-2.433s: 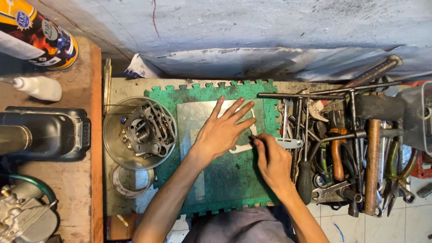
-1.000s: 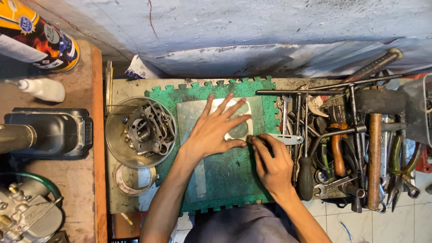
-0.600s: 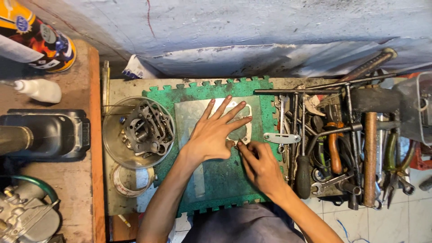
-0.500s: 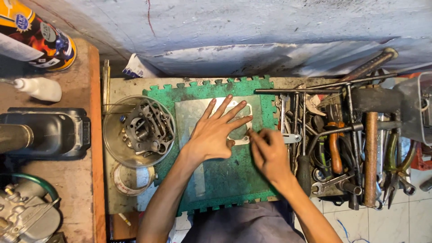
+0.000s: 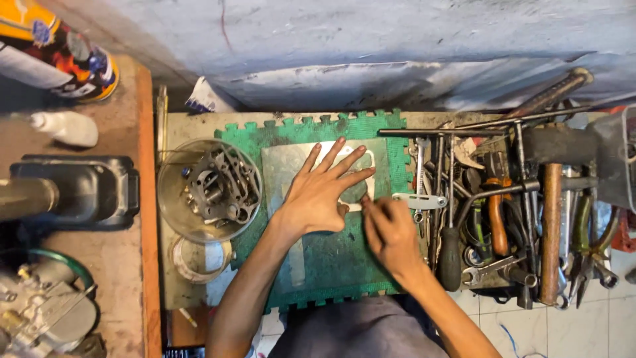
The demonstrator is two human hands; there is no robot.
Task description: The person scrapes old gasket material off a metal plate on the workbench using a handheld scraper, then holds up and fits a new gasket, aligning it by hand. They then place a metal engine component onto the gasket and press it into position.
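**Hands on a pale gasket sheet**

The left hand (image 5: 321, 199) lies flat, fingers spread wide, pressing a pale gasket sheet (image 5: 361, 159) onto the metal plate (image 5: 281, 166) on the green foam mat (image 5: 331, 262). The right hand (image 5: 387, 229), fingers pinched narrow, touches the sheet's edge, perhaps gripping a small tool.

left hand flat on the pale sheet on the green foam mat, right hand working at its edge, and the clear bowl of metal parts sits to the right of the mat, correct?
Not quite. The head view shows the clear bowl of metal parts to the left of the green foam mat, not the right. The rest holds: the left hand lies flat on the pale sheet, the right hand at its edge.
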